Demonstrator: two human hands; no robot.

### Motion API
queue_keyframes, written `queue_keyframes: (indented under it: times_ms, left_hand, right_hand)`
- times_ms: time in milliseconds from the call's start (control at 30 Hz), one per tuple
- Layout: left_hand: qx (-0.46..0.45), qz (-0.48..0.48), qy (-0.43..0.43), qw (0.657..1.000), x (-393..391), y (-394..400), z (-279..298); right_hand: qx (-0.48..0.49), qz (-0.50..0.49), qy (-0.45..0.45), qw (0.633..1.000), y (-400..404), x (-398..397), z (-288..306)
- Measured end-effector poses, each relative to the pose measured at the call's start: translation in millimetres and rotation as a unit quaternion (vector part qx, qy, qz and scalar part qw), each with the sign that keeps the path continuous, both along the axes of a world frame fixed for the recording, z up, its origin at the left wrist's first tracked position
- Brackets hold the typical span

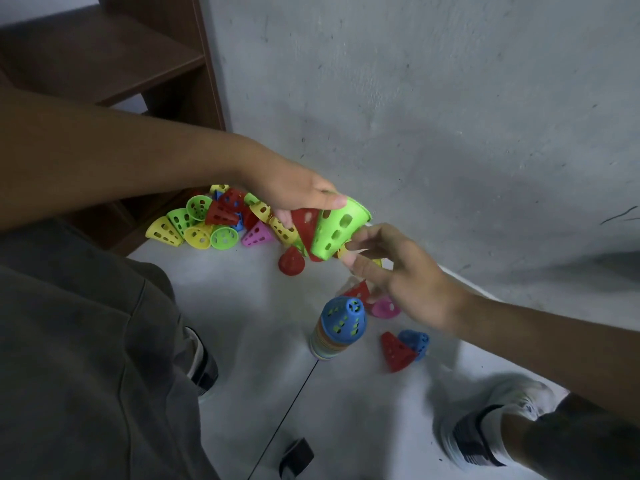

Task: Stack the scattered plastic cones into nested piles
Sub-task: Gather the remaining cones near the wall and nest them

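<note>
A rough, pale grey wall [433, 98] fills the frame from twelve to three o'clock, scuffed and speckled, with a dark scratch at three o'clock. At eleven o'clock stands dark brown wooden shelving [114, 60]. The light grey floor [263, 327] covers the lower middle, crossed by a thin dark seam [287, 407] toward six o'clock. Light is dim, with soft shadows.

Yellow cone [343, 251] behind green cone [337, 228]
</note>
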State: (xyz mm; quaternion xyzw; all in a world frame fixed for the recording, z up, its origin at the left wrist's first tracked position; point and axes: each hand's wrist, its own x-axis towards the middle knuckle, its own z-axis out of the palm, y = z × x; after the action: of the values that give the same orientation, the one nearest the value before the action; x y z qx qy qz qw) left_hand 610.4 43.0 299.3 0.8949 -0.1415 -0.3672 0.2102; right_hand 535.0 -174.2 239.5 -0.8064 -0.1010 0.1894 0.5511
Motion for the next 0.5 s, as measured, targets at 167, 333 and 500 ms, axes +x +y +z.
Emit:
queue_keyframes:
  times_ms: [167,333,500]
  left_hand:
    - [-0.109,0.103,0.029,0.988,-8.2,-15.0,3.5]
    - [-0.133,0.125,0.039,0.982,-14.1,-27.0,-1.7]
    - [-0.123,0.102,0.064,0.985,-17.3,-30.3,-2.6]
  right_hand:
    - [0.041,-0.062,0.045,0.996,1.4,9.7,9.2]
    - [0.029,-0.099,0.055,0.993,-5.4,16.9,11.5]
    - [0.005,-0.09,0.057,0.994,-11.8,22.2,15.2]
